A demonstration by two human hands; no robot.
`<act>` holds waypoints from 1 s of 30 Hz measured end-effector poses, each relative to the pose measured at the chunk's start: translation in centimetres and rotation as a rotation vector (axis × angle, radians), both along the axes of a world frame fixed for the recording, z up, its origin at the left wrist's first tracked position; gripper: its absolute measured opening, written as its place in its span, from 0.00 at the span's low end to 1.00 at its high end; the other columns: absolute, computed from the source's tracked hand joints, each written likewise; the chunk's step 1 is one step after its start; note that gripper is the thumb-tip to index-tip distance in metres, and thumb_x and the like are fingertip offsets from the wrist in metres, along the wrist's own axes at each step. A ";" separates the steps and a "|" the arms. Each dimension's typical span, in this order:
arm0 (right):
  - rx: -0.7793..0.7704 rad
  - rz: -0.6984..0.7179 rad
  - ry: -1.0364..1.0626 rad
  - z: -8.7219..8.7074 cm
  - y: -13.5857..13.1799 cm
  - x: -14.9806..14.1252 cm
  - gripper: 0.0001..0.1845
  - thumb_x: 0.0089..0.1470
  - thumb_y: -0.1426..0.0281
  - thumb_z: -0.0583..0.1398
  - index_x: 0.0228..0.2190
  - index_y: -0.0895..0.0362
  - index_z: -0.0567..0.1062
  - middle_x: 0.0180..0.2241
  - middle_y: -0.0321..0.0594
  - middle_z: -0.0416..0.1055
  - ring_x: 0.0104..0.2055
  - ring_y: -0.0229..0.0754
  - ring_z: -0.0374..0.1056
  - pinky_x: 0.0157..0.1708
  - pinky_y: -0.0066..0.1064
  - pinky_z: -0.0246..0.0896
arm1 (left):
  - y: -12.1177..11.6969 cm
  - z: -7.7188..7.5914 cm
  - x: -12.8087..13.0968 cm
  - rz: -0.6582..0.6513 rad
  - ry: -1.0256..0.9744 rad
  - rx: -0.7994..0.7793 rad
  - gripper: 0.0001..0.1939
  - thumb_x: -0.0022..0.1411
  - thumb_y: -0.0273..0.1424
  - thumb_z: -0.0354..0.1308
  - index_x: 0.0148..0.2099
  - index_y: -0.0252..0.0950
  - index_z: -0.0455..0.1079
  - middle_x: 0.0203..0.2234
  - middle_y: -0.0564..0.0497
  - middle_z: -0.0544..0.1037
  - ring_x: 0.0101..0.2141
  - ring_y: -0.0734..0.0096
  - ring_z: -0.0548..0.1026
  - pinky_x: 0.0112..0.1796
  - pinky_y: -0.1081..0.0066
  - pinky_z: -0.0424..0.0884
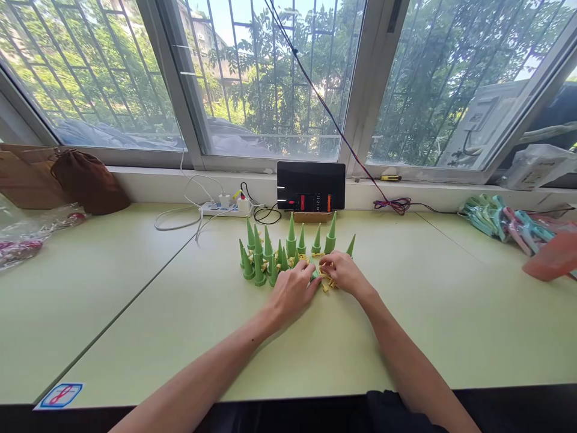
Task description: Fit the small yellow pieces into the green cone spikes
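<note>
in what seems a picking step, the left hand (294, 285) pinches a green cone (314, 270) while the right hand (343, 270), hold unclear, curls over yellow pieces (325, 288), likely needing fine fingertip control.

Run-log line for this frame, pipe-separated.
left hand: among green cones | right hand: at yellow pieces | dark screen: propped behind green cones

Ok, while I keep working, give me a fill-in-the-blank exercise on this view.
1. Most green cones stand with their tips pointing ____.
2. The small pieces by the right hand are ____ in colour.
3. The drawstring bag lies to the ____ of the left hand.
4. The screen beyond the cones is ____ in colour.

Missing words: up; yellow; left; black.
</note>
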State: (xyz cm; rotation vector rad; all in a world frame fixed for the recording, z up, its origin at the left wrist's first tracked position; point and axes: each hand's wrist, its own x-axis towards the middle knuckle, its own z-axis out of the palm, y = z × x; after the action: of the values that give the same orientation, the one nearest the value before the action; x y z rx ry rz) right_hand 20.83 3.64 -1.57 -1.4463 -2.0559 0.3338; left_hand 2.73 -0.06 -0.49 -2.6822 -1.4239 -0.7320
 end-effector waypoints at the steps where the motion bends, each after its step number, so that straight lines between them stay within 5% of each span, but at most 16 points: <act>1: 0.005 -0.001 -0.001 0.0 0.0 0.0 0.10 0.54 0.75 0.59 0.31 0.56 0.81 0.30 0.41 0.71 0.31 0.39 0.67 0.35 0.29 0.60 | 0.0 0.0 0.0 -0.002 -0.005 0.001 0.13 0.69 0.37 0.47 0.39 0.36 0.69 0.34 0.46 0.73 0.28 0.65 0.74 0.26 0.70 0.60; 9: -0.029 0.004 0.000 0.4 -0.3 -0.3 0.10 0.55 0.77 0.57 0.27 0.57 0.78 0.29 0.40 0.69 0.32 0.39 0.65 0.35 0.28 0.59 | 0.0 -0.2 0.1 -0.004 -0.053 0.003 0.11 0.69 0.34 0.48 0.39 0.36 0.70 0.34 0.49 0.73 0.27 0.69 0.73 0.28 0.71 0.61; 18: 0.142 -0.053 0.166 0.5 -0.1 -0.7 0.08 0.60 0.70 0.51 0.30 0.56 0.68 0.32 0.41 0.66 0.31 0.40 0.64 0.32 0.31 0.59 | 0.0 -0.2 0.1 0.006 -0.074 0.007 0.11 0.69 0.35 0.48 0.40 0.37 0.70 0.34 0.50 0.74 0.29 0.69 0.73 0.30 0.71 0.63; 30: 0.040 0.123 0.276 1.2 -1.1 -1.5 0.06 0.61 0.68 0.50 0.31 0.54 0.63 0.23 0.33 0.66 0.23 0.37 0.63 0.27 0.28 0.55 | 0.2 -0.1 0.2 0.014 -0.126 -0.004 0.09 0.69 0.29 0.48 0.44 0.37 0.69 0.35 0.50 0.75 0.30 0.69 0.75 0.30 0.72 0.64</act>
State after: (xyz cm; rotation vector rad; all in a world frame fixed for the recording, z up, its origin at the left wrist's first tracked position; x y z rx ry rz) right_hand 19.36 2.57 -0.32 -1.1798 -1.9179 0.5105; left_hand 2.94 0.15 -0.63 -2.6692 -1.4701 -0.9125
